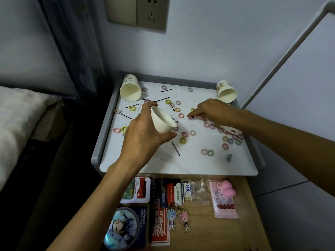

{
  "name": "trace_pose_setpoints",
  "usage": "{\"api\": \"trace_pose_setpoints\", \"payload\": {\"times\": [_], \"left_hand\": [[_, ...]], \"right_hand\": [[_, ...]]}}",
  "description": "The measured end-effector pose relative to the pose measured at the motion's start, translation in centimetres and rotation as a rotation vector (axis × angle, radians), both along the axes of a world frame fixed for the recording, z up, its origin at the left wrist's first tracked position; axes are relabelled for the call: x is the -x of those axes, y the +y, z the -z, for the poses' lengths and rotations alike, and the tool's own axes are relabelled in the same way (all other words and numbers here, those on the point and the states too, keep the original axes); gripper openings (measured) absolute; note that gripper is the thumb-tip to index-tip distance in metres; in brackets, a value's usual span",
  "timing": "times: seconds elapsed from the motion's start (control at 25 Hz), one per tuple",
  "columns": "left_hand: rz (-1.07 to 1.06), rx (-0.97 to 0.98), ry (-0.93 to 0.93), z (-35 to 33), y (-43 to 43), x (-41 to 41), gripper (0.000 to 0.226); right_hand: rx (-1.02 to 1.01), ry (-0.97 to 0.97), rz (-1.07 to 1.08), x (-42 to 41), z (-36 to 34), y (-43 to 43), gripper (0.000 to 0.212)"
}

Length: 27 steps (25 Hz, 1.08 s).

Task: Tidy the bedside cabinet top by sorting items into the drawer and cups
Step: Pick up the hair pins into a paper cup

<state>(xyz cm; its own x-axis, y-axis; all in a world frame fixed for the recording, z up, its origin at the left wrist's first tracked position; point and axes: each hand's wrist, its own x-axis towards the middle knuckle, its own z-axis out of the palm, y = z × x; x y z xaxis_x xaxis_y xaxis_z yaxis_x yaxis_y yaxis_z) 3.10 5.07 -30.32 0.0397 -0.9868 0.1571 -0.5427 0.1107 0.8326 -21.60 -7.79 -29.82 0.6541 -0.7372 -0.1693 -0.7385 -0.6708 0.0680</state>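
Note:
My left hand [143, 134] grips a white paper cup [162, 121] above the middle of the white cabinet top [163, 163], its mouth tilted away to the upper left. My right hand [210, 110] reaches in from the right and pinches a black hairpin [193, 116] just above the surface. Several small coloured hair rings [183, 140] and black hairpins [175, 148] lie scattered over the top. Two more paper cups stand at the back, one at the left corner [130, 89] and one at the right corner [226, 91]. Below, the wooden drawer [243, 205] is pulled open.
The drawer holds cards, small boxes, keychains [178, 217], a clear bag, a pink packet [223, 198] and a round badge [123, 228]. A grey raised rim [103, 129] edges the cabinet top. A bed [18, 124] lies to the left, a wall socket [137, 11] above.

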Motion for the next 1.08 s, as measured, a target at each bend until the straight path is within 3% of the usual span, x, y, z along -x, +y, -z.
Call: {"api": "trace_pose_setpoints", "payload": {"times": [0.24,0.44,0.6,0.68,0.88,0.96,1.08], "left_hand": [[0.011,0.001,0.005,-0.1,0.1,0.0,0.080],[0.017,-0.006,-0.001,0.0,0.1,0.0,0.081],[0.014,-0.022,-0.030,0.4,-0.1,-0.1,0.082],[0.012,-0.024,-0.036,0.5,-0.1,-0.1,0.081],[0.017,-0.017,-0.007,0.4,-0.2,0.0,0.080],[0.000,-0.005,0.028,0.3,-0.2,-0.3,0.078],[-0.044,0.018,0.033,0.0,-0.3,-0.8,0.081]], "right_hand": [[-0.090,0.209,0.091,0.3,-0.1,-0.4,0.056],[-0.192,-0.256,0.281,-0.7,-0.1,-0.3,0.029],[-0.235,-0.542,0.208,-3.9,-3.8,1.5,0.011],[-0.285,-0.581,0.130,-6.0,-5.5,2.7,0.012],[-0.339,-0.440,-0.061,-10.1,-5.7,5.0,0.017],[-0.322,-0.548,-0.012,-10.0,-5.7,4.5,0.015],[-0.236,-0.716,0.262,-7.9,-4.6,1.5,0.011]]}}
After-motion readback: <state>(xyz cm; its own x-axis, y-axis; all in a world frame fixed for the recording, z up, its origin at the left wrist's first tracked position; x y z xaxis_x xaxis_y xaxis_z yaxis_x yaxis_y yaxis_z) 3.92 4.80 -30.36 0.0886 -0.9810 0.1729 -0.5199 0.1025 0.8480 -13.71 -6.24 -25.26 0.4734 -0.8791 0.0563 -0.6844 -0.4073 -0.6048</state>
